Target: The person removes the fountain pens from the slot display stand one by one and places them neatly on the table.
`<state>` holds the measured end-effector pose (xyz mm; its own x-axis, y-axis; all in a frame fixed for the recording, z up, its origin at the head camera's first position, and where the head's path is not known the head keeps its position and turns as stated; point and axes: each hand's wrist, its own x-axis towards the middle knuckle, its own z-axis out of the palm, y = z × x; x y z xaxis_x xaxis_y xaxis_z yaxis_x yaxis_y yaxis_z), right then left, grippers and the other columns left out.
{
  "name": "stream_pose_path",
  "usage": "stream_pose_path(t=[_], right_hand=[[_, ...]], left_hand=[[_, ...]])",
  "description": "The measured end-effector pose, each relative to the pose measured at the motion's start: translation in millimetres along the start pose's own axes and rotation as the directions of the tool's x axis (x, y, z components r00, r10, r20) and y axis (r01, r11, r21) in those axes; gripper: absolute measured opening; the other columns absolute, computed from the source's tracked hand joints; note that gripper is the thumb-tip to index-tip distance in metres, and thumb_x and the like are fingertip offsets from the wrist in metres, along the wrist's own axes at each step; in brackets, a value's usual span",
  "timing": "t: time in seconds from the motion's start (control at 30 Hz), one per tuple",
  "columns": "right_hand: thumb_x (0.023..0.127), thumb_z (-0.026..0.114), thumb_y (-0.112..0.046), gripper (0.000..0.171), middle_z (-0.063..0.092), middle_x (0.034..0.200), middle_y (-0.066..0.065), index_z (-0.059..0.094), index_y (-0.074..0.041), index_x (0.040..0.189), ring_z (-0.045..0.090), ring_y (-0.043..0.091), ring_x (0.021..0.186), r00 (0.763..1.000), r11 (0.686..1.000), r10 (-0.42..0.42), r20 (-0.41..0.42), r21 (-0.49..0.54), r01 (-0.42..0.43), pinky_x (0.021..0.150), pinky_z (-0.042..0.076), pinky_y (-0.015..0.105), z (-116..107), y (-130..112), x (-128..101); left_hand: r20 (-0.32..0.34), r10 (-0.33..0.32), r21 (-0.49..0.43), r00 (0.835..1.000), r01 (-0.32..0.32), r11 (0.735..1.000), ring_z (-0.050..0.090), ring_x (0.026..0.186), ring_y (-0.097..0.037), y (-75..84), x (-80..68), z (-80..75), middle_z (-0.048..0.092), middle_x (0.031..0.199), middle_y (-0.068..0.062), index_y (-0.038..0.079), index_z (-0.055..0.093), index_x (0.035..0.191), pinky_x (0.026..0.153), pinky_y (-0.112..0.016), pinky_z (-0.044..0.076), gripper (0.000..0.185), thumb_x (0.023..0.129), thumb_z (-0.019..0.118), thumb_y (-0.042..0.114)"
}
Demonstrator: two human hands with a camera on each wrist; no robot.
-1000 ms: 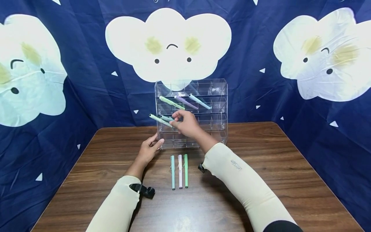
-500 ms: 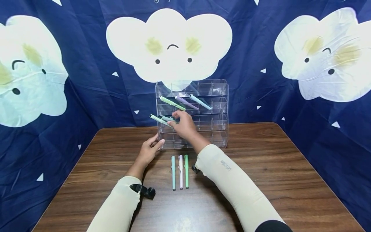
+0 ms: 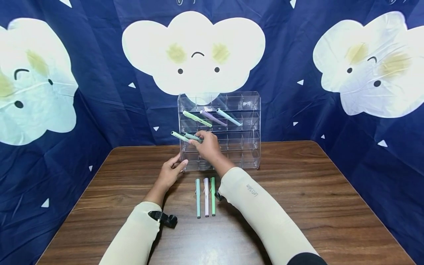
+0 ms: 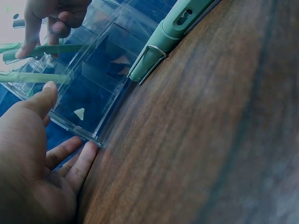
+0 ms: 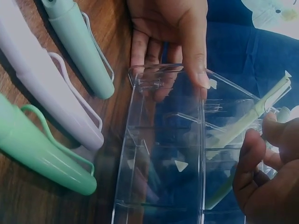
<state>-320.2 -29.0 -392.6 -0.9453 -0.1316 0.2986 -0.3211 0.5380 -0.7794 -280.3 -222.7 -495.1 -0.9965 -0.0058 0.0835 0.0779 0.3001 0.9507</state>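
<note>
Head view: pinching a teal capped pen point(image 3: 191, 136) with the right hand point(image 3: 208, 146) while gripping the clear compartment rack point(image 3: 234, 140) by its lower corner with the left hand point(image 3: 169, 173), presumably for steadiness.

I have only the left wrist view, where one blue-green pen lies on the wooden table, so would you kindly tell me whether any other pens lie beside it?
Observer: Yes, a pale lavender pen and a bright green pen lie to its right.

Operator: Thank you; which pens sit in the row just above the one where the right hand is?

Observer: In that row of the clear rack, from left to right: a lime pen, a purple pen and a light blue pen.

Operator: The pale green pen near the left hand runs out of my picture; where does its end show?

Observer: In the head view, it shows beyond the rack's left edge.
</note>
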Motion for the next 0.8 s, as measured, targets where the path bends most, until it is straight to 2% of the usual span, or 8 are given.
stream_pose_path(t=[0.1, 0.2, 0.3, 0.4, 0.5, 0.7, 0.8], right_hand=[[0.101, 0.082, -0.028, 0.034, 0.074, 0.12, 0.017, 0.076, -0.006, 0.127, 0.064, 0.01, 0.048, 1.0, 0.999, 0.006, -0.002, 0.046, -0.005, 0.048, 0.06, 0.026, 2.4, 0.3, -0.6], [0.103, 0.079, -0.029, 0.03, 0.075, 0.115, 0.015, 0.078, -0.008, 0.124, 0.068, 0.016, 0.05, 1.0, 0.999, 0.007, -0.008, 0.041, -0.007, 0.048, 0.06, 0.028, 4.1, 0.1, -0.6], [0.105, 0.077, -0.032, 0.027, 0.077, 0.115, 0.012, 0.08, -0.012, 0.121, 0.075, 0.02, 0.074, 1.0, 1.0, -0.001, -0.023, -0.016, 0.0, 0.067, 0.064, 0.032, 5.3, -0.5, -0.1], [0.106, 0.075, -0.033, 0.026, 0.078, 0.123, 0.011, 0.081, -0.012, 0.121, 0.074, 0.025, 0.105, 0.999, 0.997, -0.015, -0.043, -0.07, 0.012, 0.092, 0.063, 0.04, 5.8, -1.0, 0.4], [0.106, 0.074, -0.031, 0.026, 0.078, 0.125, 0.011, 0.081, -0.011, 0.121, 0.071, 0.028, 0.119, 0.998, 0.997, -0.021, -0.055, -0.077, 0.017, 0.103, 0.06, 0.046, 5.7, -1.8, 0.7], [0.107, 0.072, -0.024, 0.024, 0.081, 0.115, 0.011, 0.081, -0.009, 0.123, 0.072, 0.027, 0.106, 0.997, 1.0, -0.003, -0.079, -0.024, 0.001, 0.095, 0.062, 0.045, 3.0, -4.8, 1.9], [0.107, 0.073, -0.022, 0.022, 0.08, 0.116, 0.011, 0.08, -0.008, 0.123, 0.072, 0.028, 0.106, 0.993, 1.0, -0.008, -0.114, 0.001, 0.008, 0.095, 0.061, 0.046, 1.6, -5.9, 2.6]], left_hand=[[0.004, 0.002, 0.002, 1.0, -0.002, 1.0, 0.068, 0.127, -0.029, 0.8, -1.2, 0.2, 0.059, 0.151, -0.022, 0.022, 0.048, 0.166, 0.097, -0.027, 0.063, 0.062, 0.11, 0.069, 0.037], [0.0, 0.007, 0.007, 1.0, -0.007, 1.0, 0.068, 0.128, -0.029, 1.1, -0.8, 0.3, 0.059, 0.151, -0.022, 0.023, 0.049, 0.166, 0.097, -0.026, 0.063, 0.061, 0.11, 0.069, 0.036], [-0.004, 0.013, 0.008, 1.0, -0.013, 1.0, 0.068, 0.13, -0.032, 1.3, -0.3, 0.2, 0.06, 0.15, -0.022, 0.023, 0.049, 0.166, 0.098, -0.027, 0.063, 0.06, 0.11, 0.069, 0.034], [-0.005, 0.017, 0.009, 1.0, -0.017, 1.0, 0.068, 0.13, -0.033, 1.1, 0.2, 0.2, 0.06, 0.149, -0.022, 0.022, 0.049, 0.166, 0.097, -0.026, 0.063, 0.061, 0.11, 0.069, 0.034], [-0.006, 0.017, 0.005, 1.0, -0.017, 1.0, 0.069, 0.128, -0.031, 0.8, 0.2, -0.1, 0.06, 0.15, -0.022, 0.021, 0.049, 0.166, 0.095, -0.024, 0.062, 0.061, 0.11, 0.07, 0.034], [-0.013, 0.028, 0.009, 1.0, -0.027, 1.0, 0.07, 0.122, -0.027, 2.0, -0.2, 0.7, 0.061, 0.148, -0.023, 0.02, 0.05, 0.165, 0.093, -0.022, 0.062, 0.06, 0.11, 0.07, 0.031], [-0.013, 0.032, 0.014, 0.999, -0.032, 0.999, 0.07, 0.124, -0.029, 2.1, -0.5, 1.2, 0.062, 0.148, -0.023, 0.02, 0.05, 0.165, 0.093, -0.022, 0.062, 0.06, 0.11, 0.07, 0.03]])
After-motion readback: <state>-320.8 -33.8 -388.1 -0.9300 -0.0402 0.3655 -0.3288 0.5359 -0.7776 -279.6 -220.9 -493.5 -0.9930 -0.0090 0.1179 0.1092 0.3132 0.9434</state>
